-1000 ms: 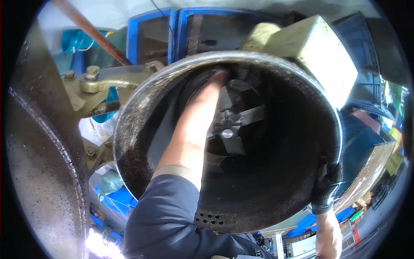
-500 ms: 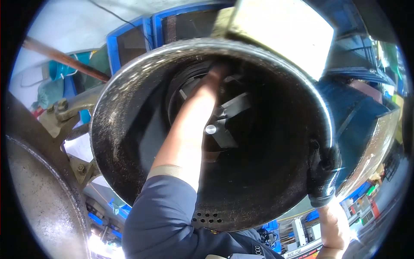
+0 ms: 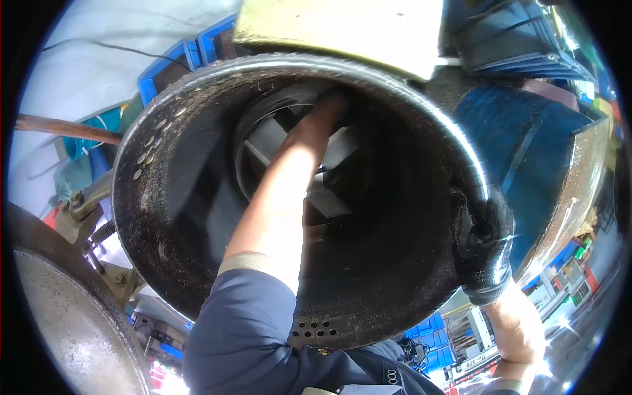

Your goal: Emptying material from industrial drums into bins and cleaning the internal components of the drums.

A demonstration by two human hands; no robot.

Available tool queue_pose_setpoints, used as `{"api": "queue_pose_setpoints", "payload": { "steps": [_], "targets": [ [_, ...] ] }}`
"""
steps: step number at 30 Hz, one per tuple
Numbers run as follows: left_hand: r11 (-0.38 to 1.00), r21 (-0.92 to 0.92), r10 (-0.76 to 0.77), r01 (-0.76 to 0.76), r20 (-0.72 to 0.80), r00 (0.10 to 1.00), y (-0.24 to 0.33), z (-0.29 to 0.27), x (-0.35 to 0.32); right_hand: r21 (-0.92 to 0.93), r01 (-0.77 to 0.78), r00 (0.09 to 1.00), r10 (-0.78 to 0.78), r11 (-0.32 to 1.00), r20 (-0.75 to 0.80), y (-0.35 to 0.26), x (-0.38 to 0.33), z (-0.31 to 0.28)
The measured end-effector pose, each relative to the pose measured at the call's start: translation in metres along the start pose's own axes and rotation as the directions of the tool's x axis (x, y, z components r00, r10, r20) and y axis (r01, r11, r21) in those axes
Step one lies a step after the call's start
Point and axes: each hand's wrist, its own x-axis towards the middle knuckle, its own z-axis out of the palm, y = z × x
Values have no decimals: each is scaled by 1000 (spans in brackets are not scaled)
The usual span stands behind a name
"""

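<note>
A large round metal drum (image 3: pixel 197 197) with a dark, crusted inner wall fills the middle of the view. Deep inside it, flat metal blades (image 3: pixel 327 204) spread from a central hub. My left arm reaches far into the drum, and my left hand (image 3: pixel 334 105) is at the far inner wall beyond the blades. Deep shadow hides its fingers and anything in them. My right hand (image 3: pixel 485 247), in a black glove, is wrapped round the drum's right rim.
At the lower left is a round metal lid (image 3: pixel 72 322) beside a bolted hinge with a spring (image 3: pixel 102 232). A wooden pole (image 3: pixel 69 128) meets the rim's left side. Behind the drum stands a pale yellow box (image 3: pixel 342 33); a blue metal bin (image 3: pixel 526 158) is at the right.
My view has shifted, so the drum and the pale box sit further left. My left arm stays inside the drum, and my right hand stays on the rim.
</note>
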Motion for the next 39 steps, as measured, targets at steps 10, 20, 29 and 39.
{"api": "queue_pose_setpoints", "payload": {
  "steps": [10,20,29,39],
  "targets": [
    [796,572,358,-198,-180,916,-45,49,110,35,-123,985,118,992,128,4,-10,-12],
    [871,486,33,-76,97,995,-82,85,80,-21,-34,999,34,999,9,10,-8,-1],
    [902,429,-171,52,243,955,-14,148,129,-191,48,998,-38,980,58,8,-5,-1],
    [931,345,-56,117,-182,982,19,240,45,-268,-16,998,-1,963,-64,-3,-4,7]
  ]
}}
